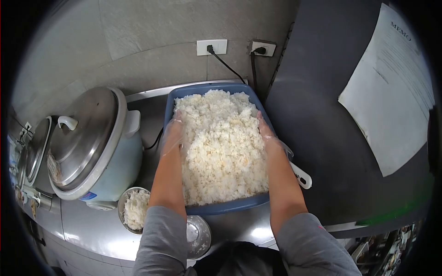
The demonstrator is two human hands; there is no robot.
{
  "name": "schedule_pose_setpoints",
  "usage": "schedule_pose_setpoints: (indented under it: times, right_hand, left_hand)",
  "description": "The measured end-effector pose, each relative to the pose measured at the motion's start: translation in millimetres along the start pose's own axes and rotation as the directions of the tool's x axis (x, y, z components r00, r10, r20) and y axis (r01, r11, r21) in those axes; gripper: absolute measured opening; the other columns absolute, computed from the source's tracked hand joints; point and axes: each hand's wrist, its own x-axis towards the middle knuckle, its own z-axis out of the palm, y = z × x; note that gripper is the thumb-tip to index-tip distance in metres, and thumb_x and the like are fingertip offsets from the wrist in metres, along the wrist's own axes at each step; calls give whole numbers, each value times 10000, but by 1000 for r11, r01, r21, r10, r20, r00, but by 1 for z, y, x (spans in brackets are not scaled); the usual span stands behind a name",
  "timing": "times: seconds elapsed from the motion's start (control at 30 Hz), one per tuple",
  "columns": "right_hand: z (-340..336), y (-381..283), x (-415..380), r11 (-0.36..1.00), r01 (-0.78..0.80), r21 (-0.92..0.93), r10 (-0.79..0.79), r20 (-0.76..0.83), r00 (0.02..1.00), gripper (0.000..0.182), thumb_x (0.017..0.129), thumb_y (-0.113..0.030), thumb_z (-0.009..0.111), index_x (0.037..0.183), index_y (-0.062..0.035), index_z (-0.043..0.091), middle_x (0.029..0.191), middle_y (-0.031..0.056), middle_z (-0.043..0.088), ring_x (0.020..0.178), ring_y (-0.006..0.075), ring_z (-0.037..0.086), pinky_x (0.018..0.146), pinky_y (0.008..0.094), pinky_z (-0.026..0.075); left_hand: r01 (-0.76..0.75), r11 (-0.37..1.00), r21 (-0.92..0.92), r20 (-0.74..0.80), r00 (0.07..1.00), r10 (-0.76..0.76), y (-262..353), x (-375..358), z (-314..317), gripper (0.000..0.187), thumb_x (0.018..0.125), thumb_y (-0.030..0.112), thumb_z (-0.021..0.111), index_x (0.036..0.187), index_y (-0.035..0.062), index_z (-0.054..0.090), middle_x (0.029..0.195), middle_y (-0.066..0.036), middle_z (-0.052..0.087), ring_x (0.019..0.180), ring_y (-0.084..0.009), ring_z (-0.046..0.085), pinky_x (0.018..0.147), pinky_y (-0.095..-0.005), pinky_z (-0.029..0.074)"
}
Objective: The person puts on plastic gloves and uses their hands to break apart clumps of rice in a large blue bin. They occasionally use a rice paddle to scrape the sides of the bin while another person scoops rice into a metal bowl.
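Observation:
A blue plastic basin (225, 208) heaped with cooked white rice (223, 147) stands right in front of me on the steel counter. My left hand (175, 125), in a clear plastic glove, lies along the left side of the rice, just inside the rim. On the opposite side, my right hand (263, 126), gloved too, rests against the rice's right edge. What shows of the fingers on both hands is stretched out, but the rice partly hides them. A white handle (301, 176) with a hole sticks out beyond my right forearm.
At the left stands a large rice cooker (124, 156) with its metal lid on. A bowl of rice (136, 209) and a metal bowl (198, 237) sit near the counter's front. Power cords (230, 66) run from wall sockets behind the basin. A memo sheet (391, 92) is at right.

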Motion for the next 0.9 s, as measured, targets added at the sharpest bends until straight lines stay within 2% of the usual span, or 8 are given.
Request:
schedule_pose_setpoints:
  times: [0.1, 0.27, 0.33, 0.43, 0.57, 0.7, 0.8, 0.9]
  right_hand:
    - [-12, 12, 34, 979, 77, -189, -46, 164, 985, 938, 790, -778, 451, 1444, -110, 365, 1416, 131, 434, 1256, 258, 448, 1034, 384, 344]
    - [11, -15, -18, 998, 70, -4, -67, 284, 957, 918, 821, -710, 497, 1467, -91, 295, 1444, 127, 389, 1299, 268, 395, 1048, 383, 334]
    - [10, -17, -16, 991, 122, 47, -131, 388, 912, 948, 810, -671, 552, 1489, -91, 232, 1500, 124, 302, 1353, 272, 323, 1082, 383, 293]
    - [16, -28, -29, 967, 231, -107, -191, 294, 937, 1013, 786, -657, 591, 1494, -62, 179, 1494, 149, 303, 1364, 271, 310, 1089, 391, 285]
    - [36, -49, -65, 947, 319, 42, -313, 358, 880, 1033, 759, -467, 723, 1484, -12, 144, 1445, 189, 358, 1331, 265, 363, 1088, 385, 297]
    - [49, -77, -87, 892, 288, 350, -429, 450, 783, 848, 780, -114, 736, 1443, 28, 228, 1325, 187, 488, 1199, 249, 507, 1024, 360, 397]
    - [51, -94, -81, 847, 334, 413, -515, 485, 706, 679, 786, 23, 690, 1375, 50, 355, 1210, 177, 572, 1066, 228, 596, 943, 338, 475]
    - [59, -113, -80, 799, 525, 292, -601, 394, 695, 587, 764, -7, 727, 1289, 59, 473, 1105, 162, 627, 955, 206, 637, 868, 323, 510]
  left_hand:
    - [92, 994, 65, 17, 996, -93, 0, 6, -3, 822, 849, 634, 481, 1435, 69, 362, 1513, -165, 271, 1385, -317, 246, 1109, -448, 200]
    - [194, 956, 218, 45, 977, -209, 19, -7, 11, 839, 838, 660, 473, 1434, 79, 369, 1513, -164, 272, 1383, -322, 246, 1106, -464, 197]
    - [60, 954, 294, 139, 985, -105, 40, -36, 24, 878, 805, 743, 420, 1462, 167, 338, 1529, -133, 252, 1402, -323, 211, 1108, -516, 144]
    - [-118, 953, 278, 352, 936, 14, 46, -34, 31, 897, 811, 751, 403, 1492, 185, 258, 1532, -116, 253, 1428, -305, 148, 1133, -489, 104]
    - [-264, 961, 79, 521, 833, 186, 66, -69, 48, 874, 847, 533, 576, 1485, 70, 199, 1462, -184, 352, 1368, -313, 310, 1121, -432, 241]
    - [-151, 966, -208, 368, 903, 221, 103, -114, 88, 728, 799, 133, 730, 1370, -87, 337, 1240, -229, 555, 1148, -274, 566, 993, -322, 441]
    - [-368, 906, -210, 507, 751, 423, 131, -122, 91, 582, 771, 123, 761, 1242, -88, 493, 1071, -179, 644, 982, -239, 633, 896, -316, 498]
    - [-394, 919, -33, 367, 850, 377, 146, -118, 91, 506, 755, 114, 778, 1168, -70, 551, 1019, -152, 664, 920, -233, 654, 839, -327, 523]
